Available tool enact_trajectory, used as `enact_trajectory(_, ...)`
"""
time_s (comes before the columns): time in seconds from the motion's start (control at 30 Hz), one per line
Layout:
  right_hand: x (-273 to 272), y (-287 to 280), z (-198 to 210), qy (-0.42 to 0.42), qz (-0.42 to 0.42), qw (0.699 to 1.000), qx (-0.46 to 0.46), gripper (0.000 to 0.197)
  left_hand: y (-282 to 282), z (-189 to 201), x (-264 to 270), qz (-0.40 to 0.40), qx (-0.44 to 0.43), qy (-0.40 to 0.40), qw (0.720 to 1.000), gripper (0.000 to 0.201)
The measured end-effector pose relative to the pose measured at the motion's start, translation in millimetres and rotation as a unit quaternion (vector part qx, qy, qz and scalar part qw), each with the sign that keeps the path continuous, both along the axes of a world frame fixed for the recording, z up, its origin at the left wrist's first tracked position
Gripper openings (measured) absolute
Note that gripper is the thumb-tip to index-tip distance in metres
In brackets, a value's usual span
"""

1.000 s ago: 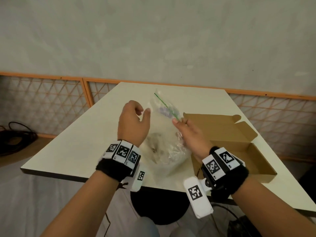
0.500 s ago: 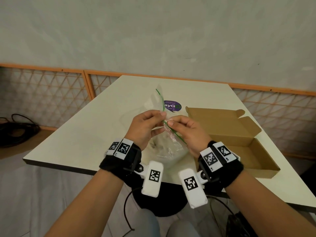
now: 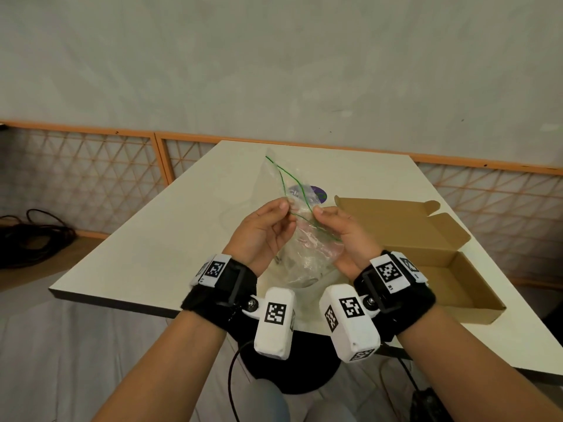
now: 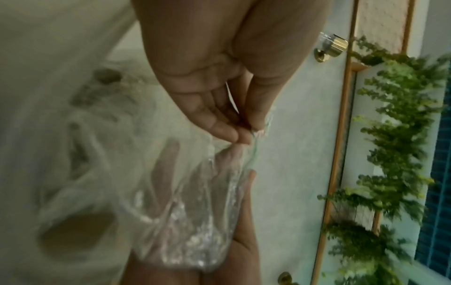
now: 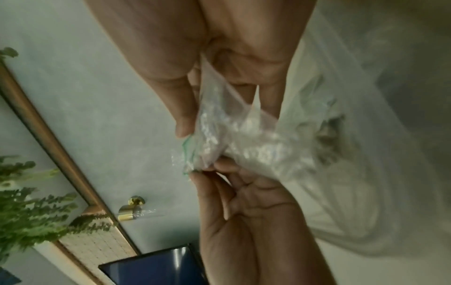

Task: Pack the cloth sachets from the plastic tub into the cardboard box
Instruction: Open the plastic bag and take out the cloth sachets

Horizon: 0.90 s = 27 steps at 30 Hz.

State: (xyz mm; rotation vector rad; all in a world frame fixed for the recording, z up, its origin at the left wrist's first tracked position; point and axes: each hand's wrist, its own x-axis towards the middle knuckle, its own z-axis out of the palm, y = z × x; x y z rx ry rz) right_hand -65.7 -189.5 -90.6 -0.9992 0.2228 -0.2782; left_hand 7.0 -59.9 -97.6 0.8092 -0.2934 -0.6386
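Both hands hold a clear zip bag (image 3: 307, 245) with a green seal line over the near middle of the table. My left hand (image 3: 285, 207) pinches one lip of its mouth, and my right hand (image 3: 318, 213) pinches the other. The two green lines stand apart. Under the bag sits the clear plastic tub (image 3: 300, 280); blurred grey sachets (image 4: 97, 92) show in it in the left wrist view. The open cardboard box (image 3: 441, 269) lies to the right, its inside bare. In the wrist views the left fingertips (image 4: 244, 135) and the right thumb (image 5: 185, 129) grip the crinkled bag (image 5: 244, 135).
The cream table (image 3: 152, 245) has a near edge just below my wrists. A round purple sticker (image 3: 318, 191) shows behind the bag. An orange lattice rail (image 3: 91, 178) runs behind the table. Black cables (image 3: 33, 233) lie on the floor at the left.
A second ago only my right hand held the bag. My left hand has come in and taken its mouth, and the green seal now shows as two separate lines.
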Motion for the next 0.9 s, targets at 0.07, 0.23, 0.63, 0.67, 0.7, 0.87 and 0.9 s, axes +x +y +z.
enact_trajectory(0.07, 0, -10, 1, 0.016, -0.021, 0.999, 0.025, 0.004, 8, -2, 4, -0.012, -0.059, 0.042, 0.997, 0.007)
enact_trajectory(0.23, -7, -34, 11, 0.02, -0.051, 0.998, 0.02, 0.013, 19, -9, 4, -0.045, -0.079, 0.073, 0.993, 0.008)
enact_trajectory(0.63, -3, -4, 41, 0.072, -0.057, 0.951, -0.294, 0.002, -15, 17, -11, 0.12, 0.174, -0.077, 0.974, 0.031)
enact_trajectory(0.67, -5, -5, 37, 0.086, -0.056, 0.91, -0.403, 0.01, -14, 21, -9, 0.102, 0.147, -0.034, 0.983, 0.041)
enact_trajectory(0.7, -5, -9, 33, 0.098, -0.054, 0.875, -0.472, 0.012, -11, 22, -5, 0.082, 0.11, 0.001, 0.991, 0.048)
enact_trajectory(0.87, 9, -38, 35, 0.183, -0.095, 0.917, -0.34, 0.015, -2, 12, -10, -0.023, -0.033, 0.085, 0.996, 0.043)
enact_trajectory(0.9, 13, -41, 39, 0.177, -0.093, 0.943, -0.266, 0.015, -2, 8, -14, -0.041, -0.04, 0.095, 0.994, 0.04)
